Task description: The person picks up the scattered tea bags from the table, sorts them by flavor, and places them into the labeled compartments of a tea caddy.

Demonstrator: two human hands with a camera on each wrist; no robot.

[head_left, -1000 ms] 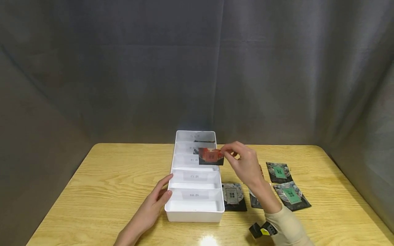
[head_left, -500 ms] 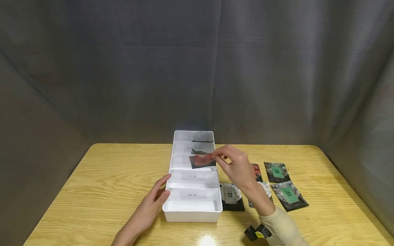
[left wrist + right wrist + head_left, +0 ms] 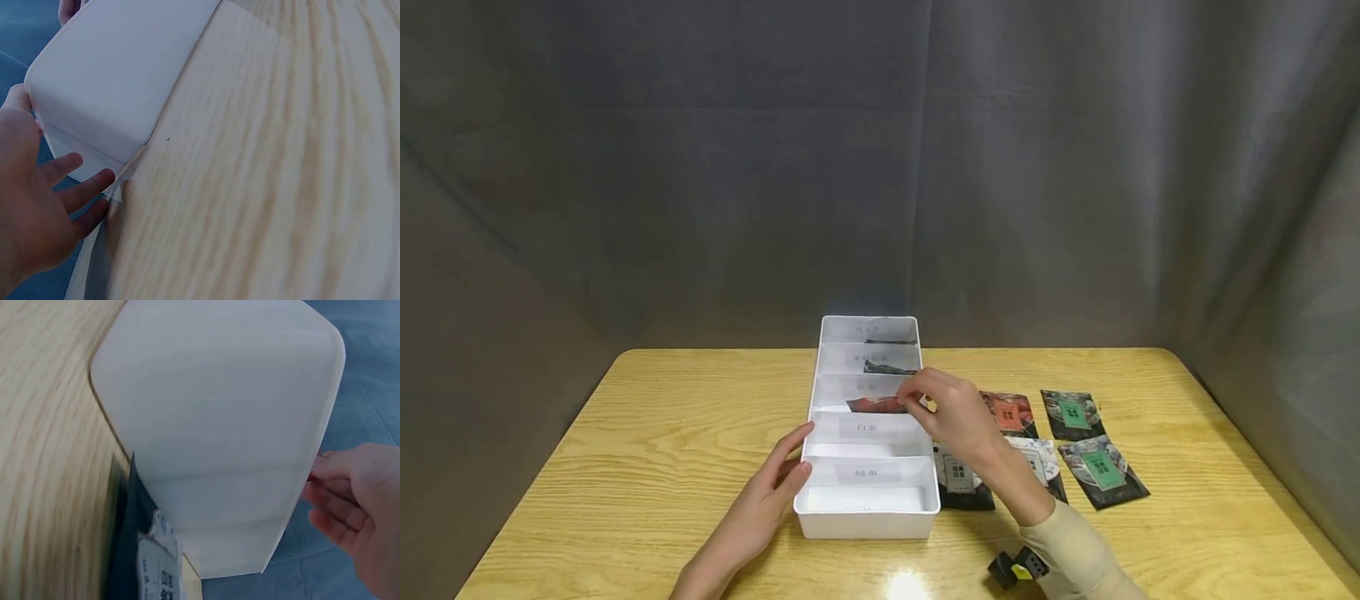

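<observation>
A white divided box (image 3: 867, 526) stands lengthwise on the table, its compartments carrying labels. My right hand (image 3: 957, 418) is at its right rim and pinches the corner of a red and black tea sachet (image 3: 871, 406). That sachet is partly down in the middle compartment. In the right wrist view the fingertips (image 3: 325, 465) are at the rim, and the wall hides the sachet. My left hand (image 3: 760, 505) rests against the box's left side, thumb and forefinger touching the rim. Its other fingers (image 3: 87, 190) lie loosely spread beside the wall in the left wrist view.
Dark sachets (image 3: 891, 368) lie in the two far compartments. Right of the box are a red sachet (image 3: 1011, 414), two green-labelled sachets (image 3: 1072, 414) and two white-labelled ones (image 3: 958, 475), one close against the box wall. A grey curtain (image 3: 775, 183) hangs behind the table.
My right hand has moved left and down, lowering the red sachet from above the box into the middle compartment. The left hand has stayed at the box's side.
</observation>
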